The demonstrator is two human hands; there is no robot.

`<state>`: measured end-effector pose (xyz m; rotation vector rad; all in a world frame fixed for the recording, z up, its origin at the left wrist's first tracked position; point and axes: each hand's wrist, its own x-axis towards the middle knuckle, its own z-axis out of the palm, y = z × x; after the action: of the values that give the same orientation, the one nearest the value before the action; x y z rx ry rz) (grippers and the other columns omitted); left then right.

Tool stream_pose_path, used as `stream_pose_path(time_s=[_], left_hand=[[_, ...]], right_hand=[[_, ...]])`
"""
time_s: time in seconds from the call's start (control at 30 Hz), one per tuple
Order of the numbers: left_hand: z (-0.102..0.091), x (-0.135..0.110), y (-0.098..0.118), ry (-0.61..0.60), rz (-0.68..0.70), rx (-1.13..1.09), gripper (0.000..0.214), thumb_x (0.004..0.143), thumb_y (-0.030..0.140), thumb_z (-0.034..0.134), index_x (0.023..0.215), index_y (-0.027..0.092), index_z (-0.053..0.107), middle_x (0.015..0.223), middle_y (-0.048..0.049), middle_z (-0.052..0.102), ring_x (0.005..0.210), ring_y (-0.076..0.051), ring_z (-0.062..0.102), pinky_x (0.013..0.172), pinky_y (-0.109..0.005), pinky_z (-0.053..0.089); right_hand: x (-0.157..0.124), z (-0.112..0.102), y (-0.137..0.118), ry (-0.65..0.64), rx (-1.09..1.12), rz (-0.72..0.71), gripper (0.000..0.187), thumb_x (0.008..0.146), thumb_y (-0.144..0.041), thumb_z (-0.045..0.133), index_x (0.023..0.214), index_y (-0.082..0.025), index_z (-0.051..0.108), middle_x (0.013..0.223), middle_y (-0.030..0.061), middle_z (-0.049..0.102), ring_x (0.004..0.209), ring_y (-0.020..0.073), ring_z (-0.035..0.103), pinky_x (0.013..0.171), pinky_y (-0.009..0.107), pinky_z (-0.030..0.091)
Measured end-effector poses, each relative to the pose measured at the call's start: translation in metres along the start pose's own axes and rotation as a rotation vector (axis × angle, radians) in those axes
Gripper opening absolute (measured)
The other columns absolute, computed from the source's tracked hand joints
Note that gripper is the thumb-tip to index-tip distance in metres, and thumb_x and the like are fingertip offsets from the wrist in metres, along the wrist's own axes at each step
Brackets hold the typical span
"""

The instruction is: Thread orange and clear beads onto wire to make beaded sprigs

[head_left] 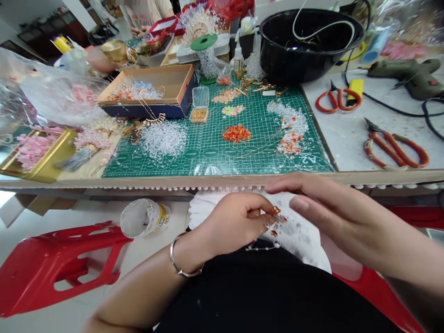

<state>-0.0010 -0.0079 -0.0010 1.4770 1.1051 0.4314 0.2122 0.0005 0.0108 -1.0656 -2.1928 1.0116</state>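
Observation:
My left hand [239,222] is closed in a pinch on a small beaded spray [275,231] of orange and clear beads, held above my lap. A thin strand with clear beads [262,248] hangs below it. Just right of the spray, my right hand [333,217] has its fingers stretched out and thumb apart, with nothing seen in it. On the green cutting mat [208,159] lie a heap of clear beads [163,140], a pile of orange beads [236,133] and a row of clear and orange beaded pieces [291,127] with thin wires.
Two orange-handled pliers [395,143] and a glue gun [409,74] lie at the right. A black basin [308,46] stands behind the mat. A cardboard box [149,90] and a bead spool [207,58] are further left. Below the table are a red stool [58,263] and a white bucket [140,217].

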Motion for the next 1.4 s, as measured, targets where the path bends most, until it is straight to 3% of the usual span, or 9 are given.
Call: stream_pose_path(time_s=[0.13,0.23,0.37,0.47,0.73,0.87,1.1,1.27,1.4], left_hand=[[0.004,-0.007,-0.002,0.212,0.329,0.583,0.023,0.091,0.017,0.052,0.073,0.017,0.066,0.067,-0.0012,0.065,0.061,-0.013,0.056,0.058,-0.027,0.035],[0.006,-0.010,-0.005,0.342,0.539,0.831,0.024,0.089,0.015,0.053,0.067,0.017,0.060,0.058,-0.0002,0.059,0.053,-0.014,0.052,0.054,-0.029,0.030],[0.006,-0.011,-0.006,0.422,0.647,0.921,0.021,0.089,0.017,0.054,0.069,0.017,0.061,0.057,0.0001,0.057,0.052,-0.013,0.050,0.053,-0.029,0.032],[0.007,-0.011,-0.006,0.467,0.689,0.965,0.019,0.090,0.018,0.054,0.075,0.016,0.066,0.057,-0.0004,0.057,0.052,-0.014,0.048,0.053,-0.030,0.032],[0.009,-0.010,-0.010,0.606,0.801,0.976,0.012,0.093,0.014,0.055,0.090,0.015,0.067,0.055,0.0032,0.053,0.049,-0.012,0.044,0.050,-0.031,0.029],[0.009,-0.011,-0.007,0.552,0.747,0.885,0.015,0.094,0.015,0.053,0.085,0.016,0.064,0.056,0.0028,0.057,0.051,-0.011,0.048,0.052,-0.029,0.034],[0.003,-0.016,0.005,0.280,0.563,0.620,0.018,0.096,0.020,0.051,0.086,0.015,0.066,0.065,0.0003,0.065,0.056,-0.011,0.054,0.057,-0.025,0.038],[-0.003,-0.014,0.012,0.149,0.258,0.246,0.015,0.093,0.024,0.061,0.084,0.017,0.070,0.066,0.0024,0.064,0.055,-0.009,0.051,0.055,-0.021,0.040],[-0.002,-0.012,0.015,0.134,0.166,0.146,0.013,0.090,0.022,0.065,0.080,0.017,0.072,0.060,0.0047,0.057,0.051,-0.006,0.042,0.048,-0.019,0.033]], right_hand=[[0.013,0.011,0.002,-0.072,0.196,0.175,0.037,0.104,-0.053,0.039,0.102,-0.027,0.066,0.101,0.0026,0.072,0.097,0.0227,0.067,0.076,0.031,0.054],[0.016,0.017,0.005,-0.124,0.272,0.265,0.032,0.097,-0.056,0.055,0.095,-0.025,0.063,0.088,0.0015,0.066,0.083,0.0199,0.063,0.070,0.030,0.052],[0.014,0.023,0.013,-0.209,0.720,0.348,0.033,0.087,-0.046,0.074,0.106,-0.024,0.058,0.091,0.0004,0.065,0.086,0.0174,0.064,0.072,0.028,0.054],[0.009,0.028,0.018,-0.183,0.994,0.384,0.032,0.085,-0.039,0.079,0.104,-0.024,0.058,0.090,-0.0011,0.065,0.084,0.0149,0.065,0.073,0.027,0.054],[-0.007,0.039,0.012,0.071,1.052,0.328,0.015,0.086,-0.023,0.078,0.094,-0.028,0.065,0.094,-0.0018,0.062,0.088,0.0131,0.062,0.078,0.026,0.056],[-0.012,0.037,0.010,0.148,0.827,0.284,0.010,0.087,-0.025,0.076,0.092,-0.030,0.069,0.095,-0.0010,0.058,0.087,0.0137,0.059,0.075,0.023,0.056],[-0.015,0.028,0.007,0.140,0.535,0.190,0.006,0.092,-0.027,0.069,0.091,-0.031,0.064,0.098,-0.0001,0.054,0.087,0.0159,0.057,0.068,0.022,0.055],[-0.018,0.024,0.003,0.069,0.460,0.190,0.023,0.091,-0.016,0.065,0.105,-0.033,0.058,0.104,-0.0006,0.056,0.090,0.0145,0.060,0.075,0.022,0.056],[-0.023,0.021,0.000,-0.026,0.512,0.249,0.034,0.091,-0.025,0.069,0.120,-0.035,0.053,0.112,0.0007,0.059,0.093,0.0159,0.066,0.078,0.024,0.059]])
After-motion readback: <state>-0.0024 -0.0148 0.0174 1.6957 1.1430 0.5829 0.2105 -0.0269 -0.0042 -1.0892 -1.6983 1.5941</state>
